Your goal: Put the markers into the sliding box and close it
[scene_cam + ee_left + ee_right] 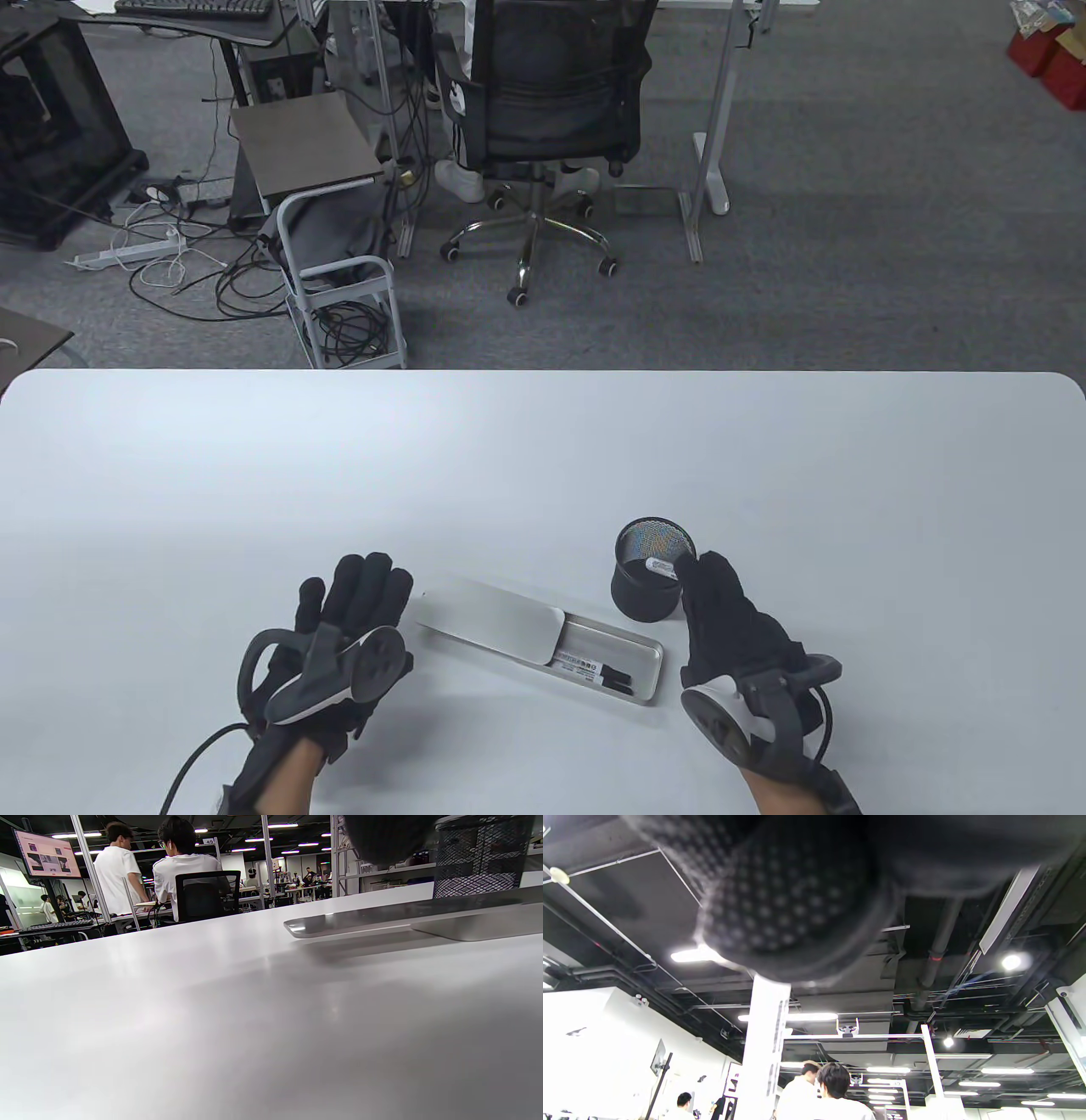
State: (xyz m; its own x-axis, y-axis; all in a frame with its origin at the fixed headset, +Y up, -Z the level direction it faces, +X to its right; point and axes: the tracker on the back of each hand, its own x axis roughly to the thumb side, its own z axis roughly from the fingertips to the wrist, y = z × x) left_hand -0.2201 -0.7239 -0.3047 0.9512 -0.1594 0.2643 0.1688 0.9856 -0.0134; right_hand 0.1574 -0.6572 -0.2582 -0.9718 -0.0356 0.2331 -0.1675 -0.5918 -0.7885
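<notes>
The silver sliding box [649, 679] lies near the table's front edge, its lid [488, 620] slid left so the right half is uncovered. One white marker [594, 671] with a black cap lies in the uncovered part. My right hand [691, 570] reaches over the rim of the black mesh cup [645, 594] and pinches a white marker [660, 565] that sticks out of it. In the right wrist view that marker [763, 1052] hangs below my fingers [797, 899]. My left hand [361, 581] rests flat and empty just left of the lid. The left wrist view shows the lid [382, 918] and the cup [479, 857].
The white table [543, 475] stretches far and wide beyond the box. Behind its far edge are an office chair [543, 127], a small cart [348, 289] and floor cables. Several people [186, 866] sit or stand at desks in the background.
</notes>
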